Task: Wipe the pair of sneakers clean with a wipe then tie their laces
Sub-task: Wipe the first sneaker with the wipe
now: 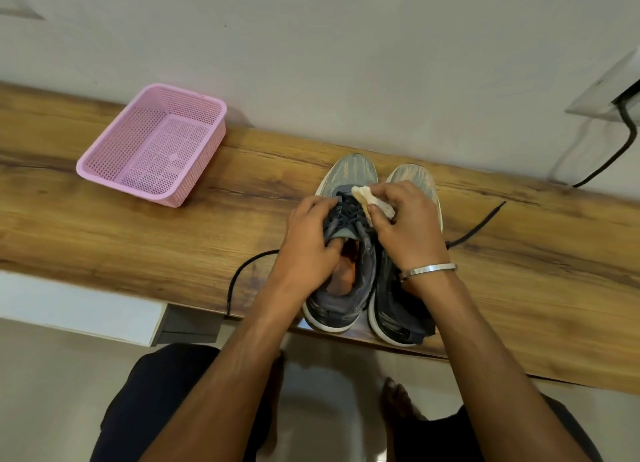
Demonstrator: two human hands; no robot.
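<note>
The left sneaker (346, 240) is steadied by the left hand (311, 236), whose fingers (332, 250) are curled into its collar and over the laces. The wipe (372, 203) is pinched, bunched, in the right hand (407, 226). Wiping is best done in short strokes along the lace area, with the tongue held taut. The wipe lies against the upper, immediately right of the laces; the right sneaker (408, 181) stands just beside on the worktop (173, 253).

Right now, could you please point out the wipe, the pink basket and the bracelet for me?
wipe (375, 203): head view, crumpled middle beside the fingers.
pink basket (104, 170): head view, near rim.
bracelet (429, 269): head view, band across the right wrist.
</note>
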